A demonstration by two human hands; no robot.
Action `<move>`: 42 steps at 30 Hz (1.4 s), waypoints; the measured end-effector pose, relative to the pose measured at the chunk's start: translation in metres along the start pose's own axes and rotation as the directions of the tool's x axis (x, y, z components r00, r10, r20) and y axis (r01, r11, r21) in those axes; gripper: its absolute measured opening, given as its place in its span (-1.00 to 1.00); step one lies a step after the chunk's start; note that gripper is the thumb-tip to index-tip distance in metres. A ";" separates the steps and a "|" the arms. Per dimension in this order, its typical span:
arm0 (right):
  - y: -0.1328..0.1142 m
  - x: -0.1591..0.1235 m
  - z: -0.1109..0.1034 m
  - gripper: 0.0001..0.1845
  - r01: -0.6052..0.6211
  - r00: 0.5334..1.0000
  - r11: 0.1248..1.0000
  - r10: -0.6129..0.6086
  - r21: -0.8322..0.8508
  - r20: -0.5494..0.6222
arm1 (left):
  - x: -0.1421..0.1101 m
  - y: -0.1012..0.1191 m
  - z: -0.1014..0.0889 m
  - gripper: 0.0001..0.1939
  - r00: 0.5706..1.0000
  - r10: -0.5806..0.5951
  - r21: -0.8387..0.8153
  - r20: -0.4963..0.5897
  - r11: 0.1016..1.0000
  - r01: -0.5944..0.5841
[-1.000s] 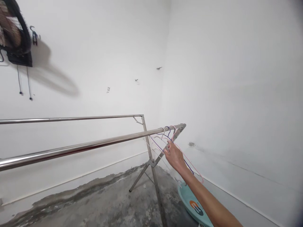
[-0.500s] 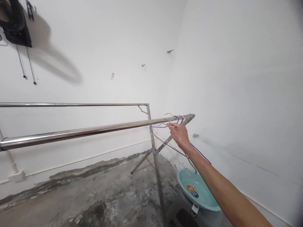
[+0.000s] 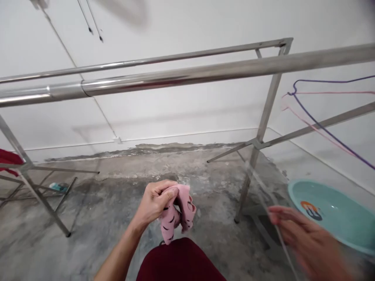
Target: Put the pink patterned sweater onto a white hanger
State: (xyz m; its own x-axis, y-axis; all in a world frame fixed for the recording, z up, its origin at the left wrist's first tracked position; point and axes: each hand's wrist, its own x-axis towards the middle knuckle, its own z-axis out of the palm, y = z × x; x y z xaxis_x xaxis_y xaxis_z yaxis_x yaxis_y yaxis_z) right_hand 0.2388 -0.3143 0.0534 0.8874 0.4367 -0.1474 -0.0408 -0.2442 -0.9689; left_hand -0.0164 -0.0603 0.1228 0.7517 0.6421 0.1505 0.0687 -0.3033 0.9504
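My left hand is closed on a small pink cloth with dark marks, held low in front of me above a dark red garment. At the lower right my right hand is blurred by motion and grips a thin pale wire hanger that slants up to the left. A steel drying rack's near rail runs across the top. Purple and pink wire hangers hang at its right end.
A teal plastic basin sits at the right by the wall. The rack's legs and cross braces stand on rough concrete floor. Another rack frame with a red cloth is at the left. White walls enclose the corner.
The view has swung down and left. My right hand has left the hangers on the rail and come down with a pale hanger. My left hand with the pink cloth has come into view.
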 end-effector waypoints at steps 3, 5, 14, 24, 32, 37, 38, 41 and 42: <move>0.027 -0.019 0.047 -0.53 -0.193 0.975 0.978 0.183 0.076 0.126 | 0.004 0.002 0.008 -0.74 0.999 -0.001 -0.035 0.053 0.999 0.003; 0.031 -0.020 0.071 -0.59 -0.124 0.982 0.991 0.117 0.041 0.152 | 0.006 0.004 0.014 -0.75 0.996 0.002 -0.046 0.085 0.999 0.002; 0.049 0.003 0.128 -0.53 -0.119 0.902 0.989 0.069 0.092 0.426 | 0.008 0.009 0.025 -0.80 0.980 0.056 -0.041 0.189 0.998 -0.049; 0.062 -0.027 0.131 -0.60 -0.176 0.676 0.982 0.072 0.065 0.733 | 0.003 -0.004 0.021 -0.74 0.994 -0.087 -0.167 0.058 0.981 0.096; 0.051 -0.034 0.102 -0.72 -0.061 0.864 0.998 0.058 -0.011 0.500 | 0.011 -0.037 -0.001 -0.71 0.986 -0.079 -0.006 -0.145 0.997 0.079; 0.025 -0.030 0.091 -0.63 0.027 0.940 0.996 0.003 -0.085 0.341 | 0.012 -0.078 -0.012 -0.75 0.966 0.035 0.212 -0.257 0.977 0.022; 0.019 -0.031 0.092 -0.62 0.057 0.941 0.993 -0.019 -0.103 0.337 | 0.011 -0.086 -0.012 -0.77 0.954 0.069 0.321 -0.292 0.947 0.030; 0.003 -0.036 0.101 -0.65 0.183 0.919 0.973 -0.117 -0.144 0.377 | 0.005 -0.107 -0.009 -0.78 0.930 0.025 0.514 -0.368 0.839 0.181; -0.001 -0.038 0.104 -0.66 0.223 0.905 0.962 -0.145 -0.156 0.399 | 0.003 -0.113 -0.008 -0.77 0.925 -0.026 0.510 -0.380 0.828 0.233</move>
State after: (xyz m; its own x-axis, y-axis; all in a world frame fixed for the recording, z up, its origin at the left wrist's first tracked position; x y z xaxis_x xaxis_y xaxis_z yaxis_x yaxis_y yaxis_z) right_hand 0.1568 -0.2403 0.0392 0.6261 0.7764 -0.0722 0.2299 -0.2724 -0.9343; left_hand -0.0270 -0.0187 0.0178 0.4439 0.8691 0.2180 0.5669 -0.4608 0.6829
